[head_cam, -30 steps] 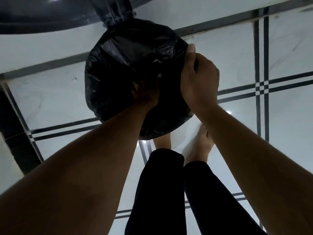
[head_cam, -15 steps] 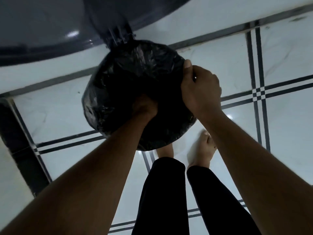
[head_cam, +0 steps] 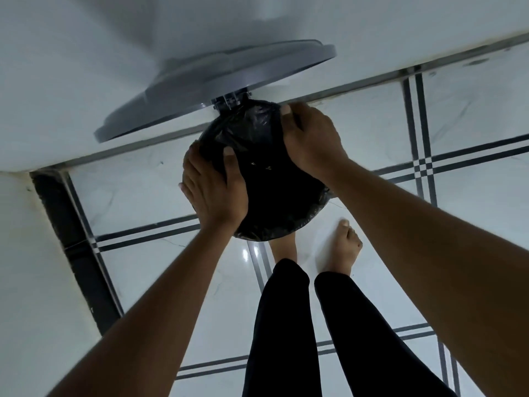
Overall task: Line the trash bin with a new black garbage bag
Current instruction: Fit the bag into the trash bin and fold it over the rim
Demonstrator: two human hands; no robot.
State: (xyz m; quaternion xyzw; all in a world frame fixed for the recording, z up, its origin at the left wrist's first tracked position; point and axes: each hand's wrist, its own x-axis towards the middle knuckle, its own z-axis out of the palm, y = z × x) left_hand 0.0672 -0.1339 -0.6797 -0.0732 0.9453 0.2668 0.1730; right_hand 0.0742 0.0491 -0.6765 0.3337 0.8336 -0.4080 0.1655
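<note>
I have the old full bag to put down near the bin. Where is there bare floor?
Bare tile lies left of the bin, between it and the dark strip at the wall, and right of it, past the right hand. It is crowded in front, where the feet stand, and behind, where the open lid leans at the wall.

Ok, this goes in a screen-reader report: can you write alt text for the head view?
Seen from above, both hands, left hand and right hand, hold a black garbage bag over the rim of a round bin, its grey lid tipped open behind. The person's bare feet stand on white tiled floor.
</note>
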